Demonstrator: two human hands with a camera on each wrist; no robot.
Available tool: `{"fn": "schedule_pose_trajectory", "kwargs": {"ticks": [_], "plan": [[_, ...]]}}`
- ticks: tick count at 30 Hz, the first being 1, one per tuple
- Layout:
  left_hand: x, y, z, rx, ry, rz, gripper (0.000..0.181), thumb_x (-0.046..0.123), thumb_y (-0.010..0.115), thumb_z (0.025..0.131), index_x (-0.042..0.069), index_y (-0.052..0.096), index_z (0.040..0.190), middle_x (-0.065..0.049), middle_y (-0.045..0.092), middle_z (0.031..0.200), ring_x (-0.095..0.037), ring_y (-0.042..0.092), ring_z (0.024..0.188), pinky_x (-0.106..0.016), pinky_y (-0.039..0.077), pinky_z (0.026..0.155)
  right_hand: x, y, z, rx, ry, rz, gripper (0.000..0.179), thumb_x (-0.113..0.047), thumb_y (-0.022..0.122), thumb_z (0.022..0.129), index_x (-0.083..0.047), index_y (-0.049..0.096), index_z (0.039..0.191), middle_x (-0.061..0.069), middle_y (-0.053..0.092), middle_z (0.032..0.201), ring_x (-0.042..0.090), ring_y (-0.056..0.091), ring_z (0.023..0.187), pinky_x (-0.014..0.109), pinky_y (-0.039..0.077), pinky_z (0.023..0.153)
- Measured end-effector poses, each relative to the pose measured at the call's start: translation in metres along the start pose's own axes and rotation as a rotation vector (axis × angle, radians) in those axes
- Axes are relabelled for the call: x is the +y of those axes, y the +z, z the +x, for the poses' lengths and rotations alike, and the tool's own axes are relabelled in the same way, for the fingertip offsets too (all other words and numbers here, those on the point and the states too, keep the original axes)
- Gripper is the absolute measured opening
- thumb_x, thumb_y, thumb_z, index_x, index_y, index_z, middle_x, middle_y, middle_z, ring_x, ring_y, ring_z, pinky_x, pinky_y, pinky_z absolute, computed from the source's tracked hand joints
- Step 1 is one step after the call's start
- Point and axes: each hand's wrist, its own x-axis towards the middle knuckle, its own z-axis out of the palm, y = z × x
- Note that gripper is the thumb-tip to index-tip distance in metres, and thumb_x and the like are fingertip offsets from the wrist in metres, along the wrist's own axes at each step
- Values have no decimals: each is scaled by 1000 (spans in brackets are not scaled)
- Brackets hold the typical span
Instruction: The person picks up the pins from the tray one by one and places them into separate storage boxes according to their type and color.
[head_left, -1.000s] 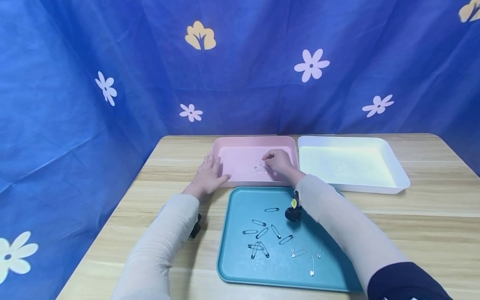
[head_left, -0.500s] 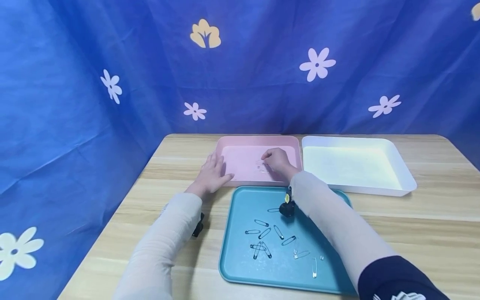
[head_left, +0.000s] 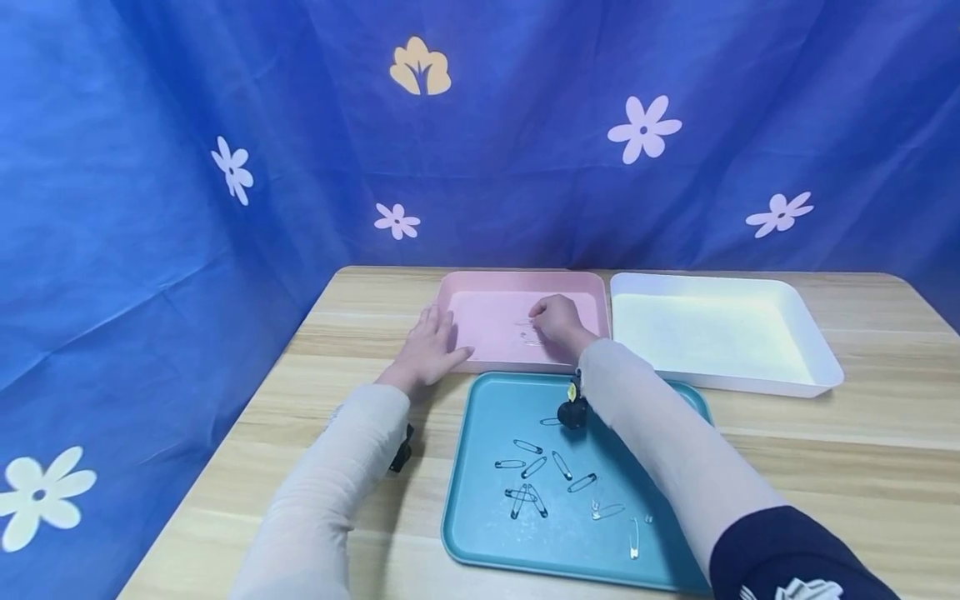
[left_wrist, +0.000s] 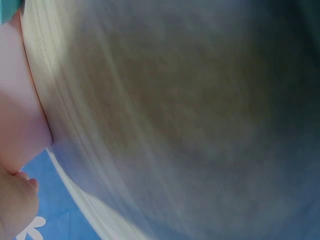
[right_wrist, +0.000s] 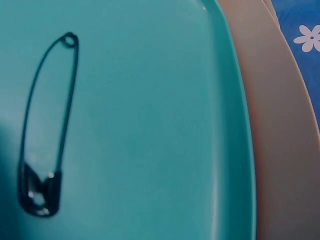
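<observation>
My left hand [head_left: 427, 350] lies with its fingers straight on the left rim of the shallow pink tray [head_left: 480, 308]; the left wrist view catches part of the hand [left_wrist: 17, 205] at its lower left. Inside that tray, toward its right side, my right hand [head_left: 558, 321] has thumb and fingers brought together, pinching a thin silver safety pin [head_left: 522, 322] low over the floor. Other silver safety pins [head_left: 533, 342] lie just under the fingertips, partly hidden by the hand. The right wrist view shows a dark safety pin [right_wrist: 47, 125] beneath the wrist.
A teal tray [head_left: 480, 533] in front bears several black safety pins [head_left: 562, 466] at its left and middle, with several silver ones [head_left: 634, 537] toward the right. Right of the pink tray stands a white tray [head_left: 720, 329]. A blue flowered cloth [head_left: 510, 167] hangs behind the table [head_left: 330, 333].
The head view has turned slightly left. My right forearm has shifted a little left over the teal tray, partly covering one black safety pin. Both hands stay at the pink tray.
</observation>
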Motion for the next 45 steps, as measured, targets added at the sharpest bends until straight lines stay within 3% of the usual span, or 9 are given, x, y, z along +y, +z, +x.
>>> {"fn": "schedule_pose_trajectory", "kwargs": {"ticks": [12, 21, 29, 37, 45], "plan": [[1, 0, 0, -5, 0, -1, 81, 54, 36, 83, -1, 11, 137, -24, -3, 140, -35, -4, 127, -47, 6, 101, 2, -4, 1, -4, 9, 29, 18, 2, 50, 76, 0, 63, 89, 11, 60, 91, 23, 49, 92, 32, 37, 86], [4, -3, 2, 10, 17, -6, 79, 51, 37, 84, -3, 12, 136, -26, -2, 139, -37, -1, 127, -49, 8, 100, -4, -20, -10, -30, 10, 157, 15, 0, 49, 80, 3, 59, 91, 14, 59, 83, 22, 54, 73, 26, 45, 63], [4, -5, 2, -2, 18, -19, 79, 49, 39, 84, -4, 12, 136, -25, -2, 139, -37, -2, 127, -49, 7, 100, -5, -31, -21, -31, -16, 136, 15, -6, 54, 81, 3, 62, 92, 13, 60, 84, 18, 53, 74, 24, 44, 68], [4, -6, 0, -13, 14, -22, 79, 50, 38, 84, -3, 12, 136, -25, -3, 139, -37, -3, 127, -49, 7, 100, 0, -40, -37, -43, -48, 120, 15, -8, 57, 80, 3, 62, 90, 11, 61, 84, 16, 55, 71, 24, 47, 64], [2, -3, -2, -19, 12, -26, 78, 50, 38, 84, -3, 12, 136, -25, -4, 139, -37, -4, 127, -50, 8, 100, 3, -53, -60, -115, 34, 172, 16, -11, 57, 81, 0, 61, 93, 10, 58, 93, 23, 57, 81, 32, 47, 72]]}}
